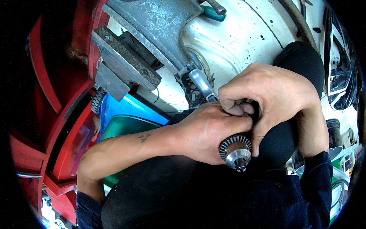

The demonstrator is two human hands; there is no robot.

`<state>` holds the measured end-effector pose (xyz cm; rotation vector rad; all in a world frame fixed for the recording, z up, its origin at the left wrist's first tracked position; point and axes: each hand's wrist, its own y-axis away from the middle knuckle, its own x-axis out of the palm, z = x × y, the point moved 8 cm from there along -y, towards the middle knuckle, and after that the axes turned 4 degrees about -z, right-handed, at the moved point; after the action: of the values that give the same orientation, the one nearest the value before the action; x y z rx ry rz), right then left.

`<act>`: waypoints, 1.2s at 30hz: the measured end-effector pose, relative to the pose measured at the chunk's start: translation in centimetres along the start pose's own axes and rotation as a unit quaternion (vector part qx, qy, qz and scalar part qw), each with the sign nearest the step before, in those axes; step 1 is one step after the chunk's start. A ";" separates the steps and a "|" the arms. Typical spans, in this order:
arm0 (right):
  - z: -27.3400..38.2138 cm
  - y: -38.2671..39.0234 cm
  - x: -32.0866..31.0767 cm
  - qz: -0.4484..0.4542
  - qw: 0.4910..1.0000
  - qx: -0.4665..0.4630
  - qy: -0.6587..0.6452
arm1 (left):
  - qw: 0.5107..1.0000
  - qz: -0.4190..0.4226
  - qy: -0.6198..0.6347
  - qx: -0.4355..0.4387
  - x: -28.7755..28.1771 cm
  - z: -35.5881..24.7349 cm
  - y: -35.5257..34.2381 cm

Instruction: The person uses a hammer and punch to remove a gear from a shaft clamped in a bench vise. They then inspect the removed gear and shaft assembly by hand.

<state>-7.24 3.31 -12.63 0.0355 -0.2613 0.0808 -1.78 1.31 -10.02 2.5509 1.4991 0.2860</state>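
Observation:
A metal drill chuck with a toothed ring points down toward me over my lap. My left hand is closed around the part behind it, with the back of the hand upward. My right hand presses against the left thumb from the right side. Its fingers are curled in, and its thumb reaches down beside the chuck; whatever lies between those fingers is hidden. Beyond the left hand, a silver cylindrical metal piece sticks out. I cannot tell whether it joins the chuck.
A large grey bench vise with ridged jaws stands ahead to the left. Red metal cabinetwork runs along the left. Below the vise are a blue plastic piece and a green one. A green-handled object lies on the white floor.

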 end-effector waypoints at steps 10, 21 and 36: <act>0.0 -0.1 0.0 0.006 1.000 0.003 0.009 | 1.000 -0.009 0.001 0.012 0.1 0.0 0.1; 0.0 -0.1 -0.1 0.000 1.000 0.009 -0.007 | 1.000 -0.024 0.010 0.016 0.0 0.0 0.1; 0.0 0.0 -0.1 0.000 1.000 0.006 0.008 | 0.999 -0.023 0.009 0.021 -0.1 -0.1 0.1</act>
<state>-7.33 3.33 -12.68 0.0465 -0.2453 0.0830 -1.77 1.17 -9.95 2.5479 1.5836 0.2751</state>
